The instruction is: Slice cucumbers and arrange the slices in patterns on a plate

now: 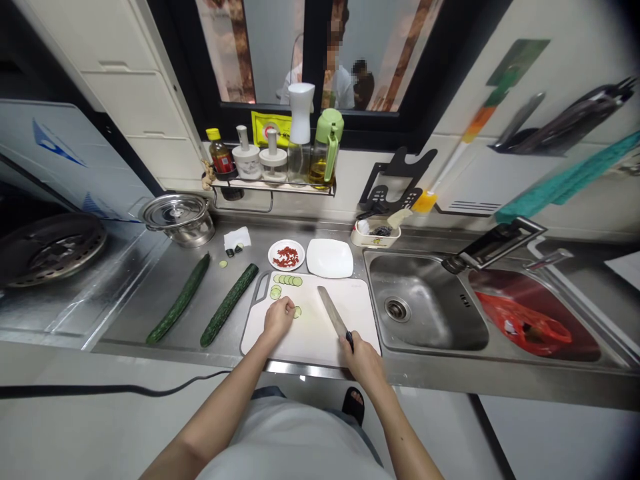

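My left hand point(280, 316) is over the white cutting board point(320, 340), its fingers pinched together at the edge of a cucumber slice point(298, 312). My right hand point(363, 359) grips the black handle of a kitchen knife point(332, 309), whose blade lies low over the board, pointing away from me. At the board's upper left, several cucumber slices point(289, 281) overlap in a row. Just below them is a small stack of slices point(275, 292). Two whole cucumbers, one nearer the board point(229, 305) and one farther left point(179, 300), rest on the steel counter.
Behind the board stand a plate of chopped red pieces point(287, 265) and a white square plate point(329, 259). A double sink point(425, 333) is to the right, with a red plastic bag point(525, 327). A lidded pot point(183, 223) stands at left, below a condiment shelf point(280, 185).
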Available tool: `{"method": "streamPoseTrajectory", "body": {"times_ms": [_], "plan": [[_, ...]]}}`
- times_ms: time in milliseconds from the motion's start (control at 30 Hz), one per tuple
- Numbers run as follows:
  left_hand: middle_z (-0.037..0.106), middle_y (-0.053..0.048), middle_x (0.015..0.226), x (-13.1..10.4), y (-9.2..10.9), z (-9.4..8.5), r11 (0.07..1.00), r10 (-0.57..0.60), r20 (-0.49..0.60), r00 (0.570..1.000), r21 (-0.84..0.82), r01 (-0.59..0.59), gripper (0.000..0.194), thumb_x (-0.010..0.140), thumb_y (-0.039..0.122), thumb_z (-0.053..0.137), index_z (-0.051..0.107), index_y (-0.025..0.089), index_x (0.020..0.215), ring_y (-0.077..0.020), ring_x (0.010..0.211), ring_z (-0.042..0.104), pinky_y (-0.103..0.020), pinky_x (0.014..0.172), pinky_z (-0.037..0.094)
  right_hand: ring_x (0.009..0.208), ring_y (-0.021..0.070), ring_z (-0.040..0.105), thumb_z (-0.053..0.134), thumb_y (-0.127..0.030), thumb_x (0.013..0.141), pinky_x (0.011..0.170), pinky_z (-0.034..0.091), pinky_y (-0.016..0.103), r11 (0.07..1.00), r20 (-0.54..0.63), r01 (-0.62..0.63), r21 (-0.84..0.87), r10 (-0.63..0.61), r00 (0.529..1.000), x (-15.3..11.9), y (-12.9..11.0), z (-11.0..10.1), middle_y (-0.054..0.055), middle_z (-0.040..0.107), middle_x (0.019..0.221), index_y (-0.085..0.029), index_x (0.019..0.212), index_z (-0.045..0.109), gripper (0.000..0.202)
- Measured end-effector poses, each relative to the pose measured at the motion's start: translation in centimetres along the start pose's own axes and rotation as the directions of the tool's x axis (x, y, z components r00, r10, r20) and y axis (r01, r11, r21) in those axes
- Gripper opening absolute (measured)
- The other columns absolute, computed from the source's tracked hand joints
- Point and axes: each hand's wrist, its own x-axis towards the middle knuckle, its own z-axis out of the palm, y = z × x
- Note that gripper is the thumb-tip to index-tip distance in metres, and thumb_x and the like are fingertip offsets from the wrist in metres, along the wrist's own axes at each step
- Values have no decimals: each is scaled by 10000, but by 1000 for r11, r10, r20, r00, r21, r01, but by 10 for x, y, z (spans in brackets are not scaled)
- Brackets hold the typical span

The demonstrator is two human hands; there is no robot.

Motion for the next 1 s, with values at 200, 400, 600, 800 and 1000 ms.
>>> {"method": "streamPoseTrajectory", "body": {"times_ms": [200, 400, 600, 800, 1000], "plan": [[657, 10, 793, 3, -10, -10, 995, -59, -85, 995, -81, 52, 69, 805, 209, 562, 618, 209, 846, -126, 728, 577, -212, 646, 359, 930, 217, 646, 284, -428, 968, 675, 388, 268, 1000, 6, -2, 15, 2, 1000, 2, 1, 2, 110, 690, 995, -198, 1108, 525, 362], [663, -2, 827, 15, -27, -18, 988, -123, -235, 964, -117, 97, 155, 810, 203, 532, 627, 206, 932, -130, 749, 581, -219, 680, 388, 937, 222, 647, 277, -413, 970, 672, 389, 268, 999, -3, 1, 36, -1, 1000, 2, 2, 2, 113, 691, 987, -197, 1100, 532, 359], [671, 2, 865, 23, -36, -19, 981, -185, -248, 951, -94, 167, 220, 822, 211, 518, 617, 212, 1019, -134, 803, 595, -217, 709, 394, 933, 228, 647, 272, -407, 972, 679, 392, 276, 999, -12, 8, 38, -8, 1000, 2, 3, 2, 119, 692, 986, -191, 1094, 529, 356], [679, -11, 896, 22, -37, -20, 982, -188, -261, 947, -15, 190, 211, 840, 258, 502, 604, 240, 1024, -169, 858, 598, -244, 712, 384, 919, 220, 648, 291, -423, 969, 652, 379, 265, 999, -6, 13, 38, -13, 1000, 6, 6, 4, 113, 691, 992, -201, 1086, 526, 344], [670, -47, 980, 22, -41, -17, 983, -165, -269, 949, 33, 180, 210, 820, 251, 511, 641, 244, 985, -209, 983, 578, -299, 846, 415, 908, 215, 649, 280, -416, 973, 638, 363, 259, 999, -20, 29, 25, -29, 999, 8, 9, 7, 106, 692, 969, -200, 1068, 518, 335]]}}
